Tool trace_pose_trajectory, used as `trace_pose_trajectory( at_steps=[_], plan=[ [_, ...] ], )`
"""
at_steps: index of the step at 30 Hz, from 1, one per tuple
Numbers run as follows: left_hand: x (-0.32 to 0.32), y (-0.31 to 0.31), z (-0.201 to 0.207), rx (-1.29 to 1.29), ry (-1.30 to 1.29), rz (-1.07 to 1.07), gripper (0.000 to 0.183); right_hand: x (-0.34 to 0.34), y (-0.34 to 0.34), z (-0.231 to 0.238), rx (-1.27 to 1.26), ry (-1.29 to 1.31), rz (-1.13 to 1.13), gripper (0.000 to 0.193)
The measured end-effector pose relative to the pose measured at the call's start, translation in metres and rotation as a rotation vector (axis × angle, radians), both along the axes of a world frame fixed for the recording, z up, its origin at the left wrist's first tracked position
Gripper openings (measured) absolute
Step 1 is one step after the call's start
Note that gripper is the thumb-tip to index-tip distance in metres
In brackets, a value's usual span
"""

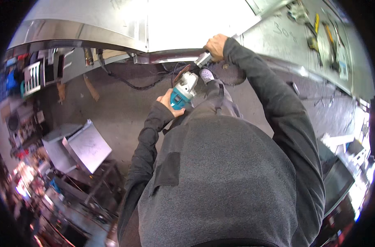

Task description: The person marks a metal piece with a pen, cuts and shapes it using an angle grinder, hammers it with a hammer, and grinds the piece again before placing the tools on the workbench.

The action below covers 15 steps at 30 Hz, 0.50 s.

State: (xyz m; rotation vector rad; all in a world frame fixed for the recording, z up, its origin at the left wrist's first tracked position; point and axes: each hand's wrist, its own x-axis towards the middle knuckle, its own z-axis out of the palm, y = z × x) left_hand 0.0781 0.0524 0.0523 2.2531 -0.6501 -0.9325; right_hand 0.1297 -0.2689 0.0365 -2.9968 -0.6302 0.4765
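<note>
My left hand (169,102) is wrapped round the teal body of an angle grinder (180,97). Its silver head points away from me, and a reddish-brown disc (182,73) sits at the far end. Farther off and to the right, my right hand (216,47) is closed at the edge of the bright metal worktop. A short grey bar-like piece (203,59) runs from this fist toward the disc. Whether it joins the grinder or is a separate metal part, I cannot tell. The disc's contact with it is unclear.
Sheet-metal panels (88,146) stand on a frame at the left. Hammers (334,64) and other tools lie on the metal surface (273,41) at the far right. A dark cable (134,85) trails across the floor. A patterned shoe (206,75) shows below the worktop.
</note>
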Motion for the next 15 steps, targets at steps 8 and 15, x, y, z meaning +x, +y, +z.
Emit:
trace_pose_trajectory(
  at_steps=[8, 15],
  plan=[
    [0.021, -0.019, -0.018, 0.235, 0.047, -0.173, 0.091, 0.009, 0.003, -0.003, 0.03, -0.092, -0.01, 0.027],
    [0.033, -0.022, -0.012, 0.282, -0.022, -0.217, 0.092, 0.011, 0.009, -0.006, 0.033, -0.056, -0.022, 0.022]
  ],
)
